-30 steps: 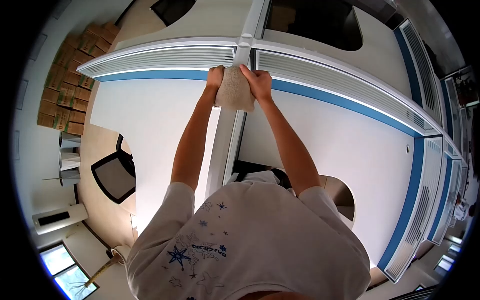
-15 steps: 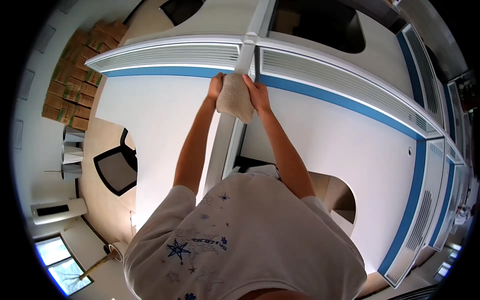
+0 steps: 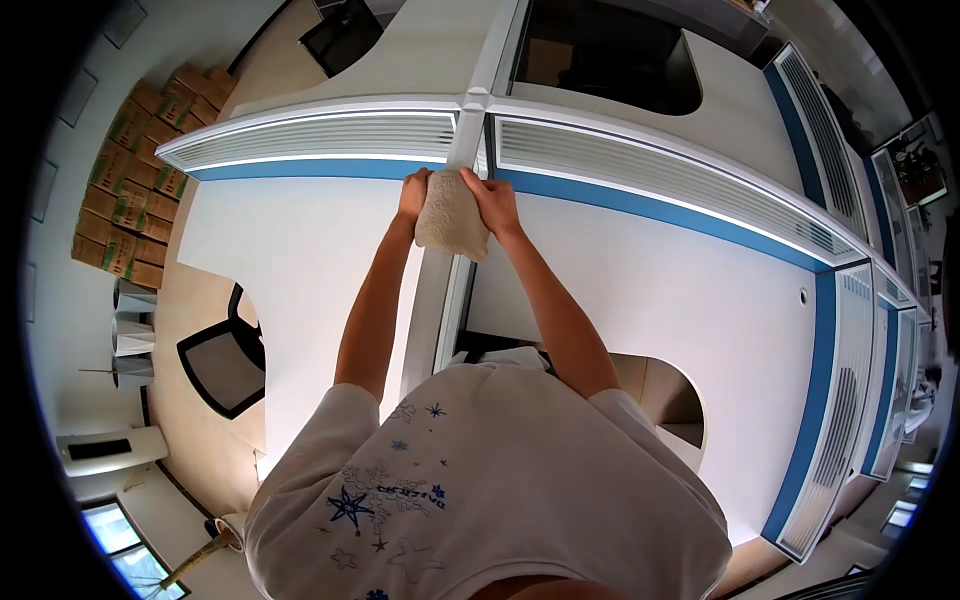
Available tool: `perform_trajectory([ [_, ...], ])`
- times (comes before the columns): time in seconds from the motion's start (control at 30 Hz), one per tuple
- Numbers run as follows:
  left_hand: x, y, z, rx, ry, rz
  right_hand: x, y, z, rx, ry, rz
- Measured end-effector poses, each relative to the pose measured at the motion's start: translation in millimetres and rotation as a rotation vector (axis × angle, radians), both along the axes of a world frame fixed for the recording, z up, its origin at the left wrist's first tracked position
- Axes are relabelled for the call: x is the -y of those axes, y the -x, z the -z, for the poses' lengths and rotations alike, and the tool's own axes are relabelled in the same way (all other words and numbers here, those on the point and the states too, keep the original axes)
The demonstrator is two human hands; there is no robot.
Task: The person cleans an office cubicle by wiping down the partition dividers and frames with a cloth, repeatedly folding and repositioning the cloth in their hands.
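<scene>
A beige cloth (image 3: pixel 450 218) hangs between my two hands over the top rail (image 3: pixel 430 310) of the partition, its lower end drooping toward me. My left hand (image 3: pixel 413 193) is closed on the cloth's left upper edge. On the right upper edge, my right hand (image 3: pixel 492 203) grips it with the thumb along the top. Both arms are stretched out in front. Whether the cloth's underside touches the rail cannot be made out.
White desktops (image 3: pixel 310 230) lie on both sides of the partition. A louvred panel (image 3: pixel 650 170) with a blue strip crosses beyond my hands. Black chair (image 3: pixel 225 368), stacked cardboard boxes (image 3: pixel 130 200) and a potted plant (image 3: pixel 230 532) stand left. A person (image 3: pixel 922 398) is far right.
The cloth, still in both hands, has come down the rail toward me, away from the partition junction. Its drooping lower end has changed shape. The view has shifted slightly.
</scene>
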State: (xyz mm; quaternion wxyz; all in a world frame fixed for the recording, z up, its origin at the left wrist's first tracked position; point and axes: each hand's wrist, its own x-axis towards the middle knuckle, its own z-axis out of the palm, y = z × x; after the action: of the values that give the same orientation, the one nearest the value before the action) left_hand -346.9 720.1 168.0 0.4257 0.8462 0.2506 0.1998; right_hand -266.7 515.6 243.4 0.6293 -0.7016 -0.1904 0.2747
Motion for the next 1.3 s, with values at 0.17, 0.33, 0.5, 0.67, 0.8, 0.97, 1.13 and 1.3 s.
perform_trajectory([
  [0.17,7,0,-8,0.119,0.503,-0.075,2,8,-4,-0.056,0.030,0.039],
  [0.33,9,-4,-12,0.201,1.059,-0.061,12,13,-7,-0.091,0.067,0.016],
  [0.5,27,21,-27,0.160,0.917,-0.081,18,32,-5,-0.158,0.056,0.016],
  [0.67,41,28,-27,0.265,1.087,-0.121,17,33,0,-0.231,-0.011,-0.032],
  [0.8,60,29,-53,0.279,1.018,-0.141,17,33,-5,-0.224,-0.001,-0.061],
  [0.97,43,29,-34,0.268,1.250,-0.060,18,33,-4,-0.274,-0.023,-0.097],
  [1.13,53,28,-41,0.298,1.260,-0.149,18,32,-2,-0.281,-0.031,-0.084],
  [1.3,58,31,-52,0.281,1.238,-0.135,20,34,-1,-0.289,-0.044,-0.093],
])
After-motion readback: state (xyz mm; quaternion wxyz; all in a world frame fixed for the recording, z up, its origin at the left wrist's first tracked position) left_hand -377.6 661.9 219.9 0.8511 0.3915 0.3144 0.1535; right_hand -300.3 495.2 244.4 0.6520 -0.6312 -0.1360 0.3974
